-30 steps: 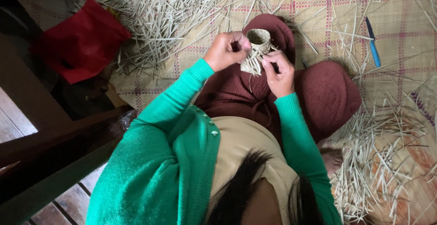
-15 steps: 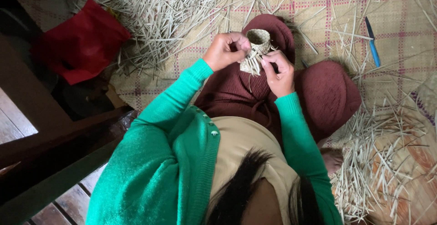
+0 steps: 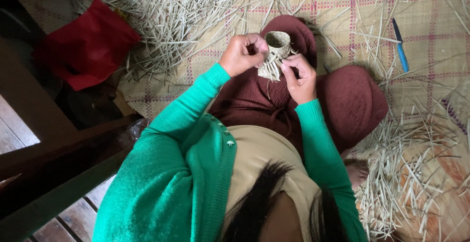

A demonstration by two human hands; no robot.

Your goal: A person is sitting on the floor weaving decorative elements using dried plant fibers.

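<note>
A matt straw-woven small basket (image 3: 277,51), rough woven mat (image 3: 431,16), knitted green sleeves (image 3: 196,119), glossy plastic pen (image 3: 400,51).

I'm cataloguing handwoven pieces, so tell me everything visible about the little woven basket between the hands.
The small woven basket is a pale, straw-coloured cup of plaited flat strips, with a round open rim turned toward the camera. Loose unwoven strip ends hang below it. It is held above the maroon-clad lap, over the checked mat. The left hand grips its left side and the right hand pinches the strips beneath it.
</note>
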